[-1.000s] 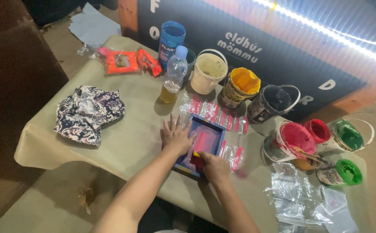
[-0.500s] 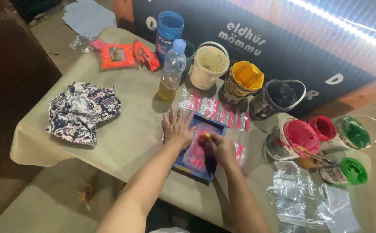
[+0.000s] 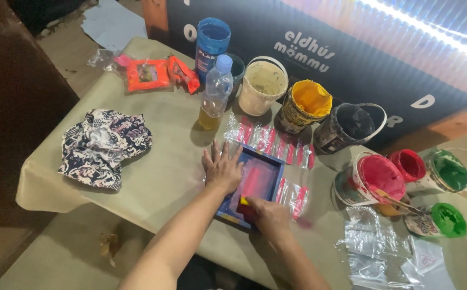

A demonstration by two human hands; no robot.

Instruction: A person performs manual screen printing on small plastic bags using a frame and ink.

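A small blue-framed printing screen (image 3: 265,171) lies on the paper-covered table (image 3: 153,177), its mesh smeared pink. My left hand (image 3: 222,167) lies flat with fingers spread on the frame's left edge. My right hand (image 3: 267,216) is closed around a small squeegee with a red and yellow handle (image 3: 244,203) at the near end of the screen. Clear plastic bags with red print (image 3: 276,142) lie under and around the frame.
Paint buckets stand at the back and right: cream (image 3: 263,85), yellow (image 3: 308,102), black (image 3: 348,126), red (image 3: 375,177), green (image 3: 450,171). A plastic bottle (image 3: 215,91) and blue tub (image 3: 212,40) stand behind. A patterned cloth (image 3: 104,145) lies left; clear bags (image 3: 378,252) lie right.
My right hand pushed the squeegee up the screen away from me, then drew it back to the near end. My left hand stayed on the frame.
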